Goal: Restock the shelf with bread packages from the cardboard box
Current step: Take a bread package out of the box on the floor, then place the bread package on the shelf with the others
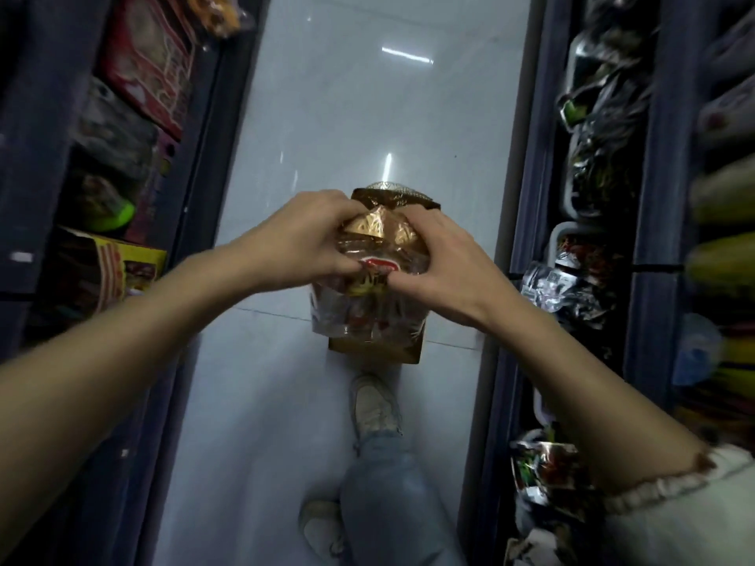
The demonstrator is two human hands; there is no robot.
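Left hand (304, 234) and right hand (439, 259) both hold bread package (367, 279) tight, above cardboard box (378, 349) on floor; looks soft, light, squashy, wrapper maybe slippery; hold sides gently

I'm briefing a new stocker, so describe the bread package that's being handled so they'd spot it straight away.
Look down the pale floor of the aisle between the two shelves. Over the cardboard box there, the left hand and right hand grip the bread package: the only clear bag with a gold top.
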